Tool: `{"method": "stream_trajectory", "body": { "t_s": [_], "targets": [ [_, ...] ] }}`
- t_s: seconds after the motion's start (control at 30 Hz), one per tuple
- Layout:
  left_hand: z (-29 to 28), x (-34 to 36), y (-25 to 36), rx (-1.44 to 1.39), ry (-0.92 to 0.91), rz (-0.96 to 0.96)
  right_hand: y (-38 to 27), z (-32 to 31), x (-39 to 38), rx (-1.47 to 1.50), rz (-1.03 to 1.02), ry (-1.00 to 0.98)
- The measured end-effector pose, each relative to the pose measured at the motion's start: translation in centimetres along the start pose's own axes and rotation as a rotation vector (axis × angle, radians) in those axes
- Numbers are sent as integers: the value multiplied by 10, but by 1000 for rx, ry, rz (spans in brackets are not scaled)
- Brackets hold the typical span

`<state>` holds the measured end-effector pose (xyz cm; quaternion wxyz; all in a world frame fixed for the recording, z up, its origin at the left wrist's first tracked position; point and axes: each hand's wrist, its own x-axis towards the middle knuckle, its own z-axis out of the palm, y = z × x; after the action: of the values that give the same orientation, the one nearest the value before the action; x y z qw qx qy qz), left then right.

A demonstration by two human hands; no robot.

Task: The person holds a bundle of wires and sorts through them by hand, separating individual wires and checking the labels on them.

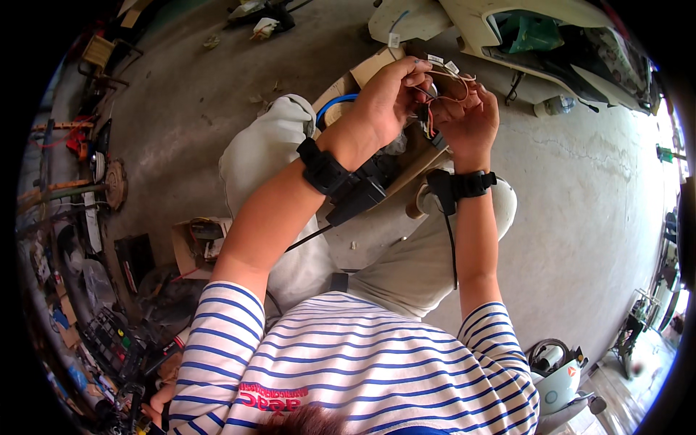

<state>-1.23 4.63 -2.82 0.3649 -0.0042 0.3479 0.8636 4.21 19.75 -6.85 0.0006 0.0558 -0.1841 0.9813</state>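
Note:
Both my arms reach forward over a cardboard box [371, 67], with a bundle of thin wires [464, 93] between my hands. My left hand [391, 98] is closed, its fingertips pinching the wires near their white tags [435, 59]. On the other side my right hand [467, 123] is curled with thumb and fingertips raised, gripping a reddish-brown wire end. Red and dark wires hang below my fingers toward a dark connector [437, 139]. My palms hide part of the bundle. A black strapped device [326, 170] sits on my left wrist and another [471, 184] on my right.
A pale scooter body [471, 36] stands ahead on the right, with a plastic bottle [554, 106] beside it. A small open carton [190, 243] and cluttered tools lie at left. Another person's hand [157, 404] shows at lower left. A white scooter [562, 388] stands at lower right.

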Motion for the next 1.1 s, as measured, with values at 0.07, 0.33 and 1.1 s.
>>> {"method": "stream_trajectory", "body": {
  "t_s": [0.07,0.33,1.1],
  "targets": [
    [-2,1,-1,56,61,-6,-7,-7,1,-166,40,-18],
    [-1,-10,2,214,63,-33,-4,7,-3,-541,74,-13],
    [12,-9,3,415,-103,-98,-5,-2,-4,-144,-163,180]
  ]
}}
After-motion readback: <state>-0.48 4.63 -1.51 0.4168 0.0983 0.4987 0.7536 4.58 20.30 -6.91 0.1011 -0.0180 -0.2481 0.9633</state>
